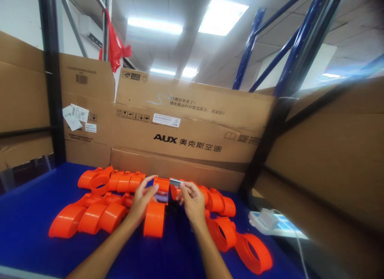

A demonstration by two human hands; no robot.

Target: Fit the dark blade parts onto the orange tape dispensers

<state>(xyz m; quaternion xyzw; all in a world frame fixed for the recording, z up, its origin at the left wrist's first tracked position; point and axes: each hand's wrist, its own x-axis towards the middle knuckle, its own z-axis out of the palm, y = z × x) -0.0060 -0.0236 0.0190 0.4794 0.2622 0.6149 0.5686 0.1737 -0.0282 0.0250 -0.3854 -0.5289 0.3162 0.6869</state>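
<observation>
Near the middle of the blue work surface, my left hand [143,198] is closed around an orange ring-shaped plastic piece [162,184], thumb on its near side. A shiny purplish-grey patch shows in the piece's lower part. My right hand [193,201] pinches a small flat silver-grey strip [175,182], whose left end comes up against the piece's right side; I cannot tell whether they are joined. Just below, another orange ring [154,219] stands on the surface. Some fingertips of both hands are hidden.
Rows of similar orange rings stand at left [67,221] and right [253,253] on the blue surface [27,215]. A white power strip [279,223] with a plugged-in adapter and cable lies at right. A cardboard wall [192,147] and dark rack posts [52,79] bound the back and sides.
</observation>
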